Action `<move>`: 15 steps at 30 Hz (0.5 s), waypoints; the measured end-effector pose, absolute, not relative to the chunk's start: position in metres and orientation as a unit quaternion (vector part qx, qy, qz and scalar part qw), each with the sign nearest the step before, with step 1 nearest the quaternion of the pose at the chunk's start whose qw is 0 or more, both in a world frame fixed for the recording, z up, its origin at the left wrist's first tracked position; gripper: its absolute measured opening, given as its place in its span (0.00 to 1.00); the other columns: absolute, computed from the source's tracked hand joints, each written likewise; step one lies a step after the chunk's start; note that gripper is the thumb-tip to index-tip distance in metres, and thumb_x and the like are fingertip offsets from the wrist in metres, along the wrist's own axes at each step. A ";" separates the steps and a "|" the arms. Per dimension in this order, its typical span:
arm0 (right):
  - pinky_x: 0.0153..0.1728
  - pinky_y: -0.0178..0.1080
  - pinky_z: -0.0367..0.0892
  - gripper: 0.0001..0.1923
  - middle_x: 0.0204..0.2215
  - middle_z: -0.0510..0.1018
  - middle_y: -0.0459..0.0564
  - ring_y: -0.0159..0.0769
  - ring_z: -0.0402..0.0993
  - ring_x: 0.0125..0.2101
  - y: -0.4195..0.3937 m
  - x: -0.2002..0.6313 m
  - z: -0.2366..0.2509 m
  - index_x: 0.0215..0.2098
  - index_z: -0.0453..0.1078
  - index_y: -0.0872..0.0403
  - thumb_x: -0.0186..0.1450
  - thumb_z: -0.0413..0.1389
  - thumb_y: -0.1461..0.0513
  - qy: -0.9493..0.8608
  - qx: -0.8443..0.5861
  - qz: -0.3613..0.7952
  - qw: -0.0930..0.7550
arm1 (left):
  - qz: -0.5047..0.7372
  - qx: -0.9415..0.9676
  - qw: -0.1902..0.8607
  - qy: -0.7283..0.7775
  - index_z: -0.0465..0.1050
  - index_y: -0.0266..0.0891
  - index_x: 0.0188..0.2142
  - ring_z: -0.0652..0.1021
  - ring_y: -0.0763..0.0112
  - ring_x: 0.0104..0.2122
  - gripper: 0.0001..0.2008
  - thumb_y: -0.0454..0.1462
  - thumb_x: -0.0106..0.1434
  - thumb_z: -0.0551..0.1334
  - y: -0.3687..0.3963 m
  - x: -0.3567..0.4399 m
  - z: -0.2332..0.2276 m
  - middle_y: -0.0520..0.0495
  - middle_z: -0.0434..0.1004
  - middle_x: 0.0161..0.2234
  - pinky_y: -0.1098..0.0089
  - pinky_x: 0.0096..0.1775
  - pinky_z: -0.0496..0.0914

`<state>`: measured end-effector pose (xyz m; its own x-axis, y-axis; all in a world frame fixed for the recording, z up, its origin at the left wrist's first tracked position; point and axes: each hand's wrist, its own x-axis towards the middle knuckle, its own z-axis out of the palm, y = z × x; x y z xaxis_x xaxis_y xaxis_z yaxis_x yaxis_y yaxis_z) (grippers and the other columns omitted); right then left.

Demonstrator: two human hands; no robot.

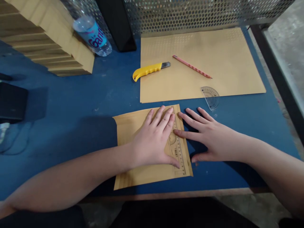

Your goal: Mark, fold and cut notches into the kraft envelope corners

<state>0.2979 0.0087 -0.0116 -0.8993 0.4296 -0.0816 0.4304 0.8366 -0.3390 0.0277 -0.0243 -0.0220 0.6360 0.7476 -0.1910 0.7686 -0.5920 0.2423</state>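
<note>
Brown kraft paper, a small sheet (133, 152), lies at the near edge of the blue counter (71, 110), and we see the left hand (153, 142) pressed flat on it, fingers together, pinning a clear plastic ruler (178, 152) along the sheet's right edge. The ruler's long axis runs away from us, tilting slightly left. The right hand (209, 136) lies open, fingers spread, its fingertips touching the ruler's edge. Beyond lie a larger kraft sheet (225, 63), a yellow utility knife (149, 70), a pink pencil (192, 66) and a clear protractor (210, 97).
</note>
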 end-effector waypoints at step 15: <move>0.70 0.80 0.42 0.49 0.80 0.43 0.64 0.73 0.38 0.77 0.009 0.299 -0.013 0.78 0.55 0.46 0.67 0.64 0.39 0.959 0.220 -0.177 0.008 | -0.011 0.894 0.128 0.429 0.45 0.19 0.77 0.42 0.33 0.78 0.80 0.84 0.47 0.47 -0.029 0.028 -0.026 0.26 0.37 0.79 0.41 0.75 0.34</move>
<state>0.2986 0.0095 -0.0132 -0.9032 0.4189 -0.0932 0.4247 0.8410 -0.3354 0.0277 -0.0285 -0.0264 0.6324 0.7638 -0.1292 0.7695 -0.6000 0.2189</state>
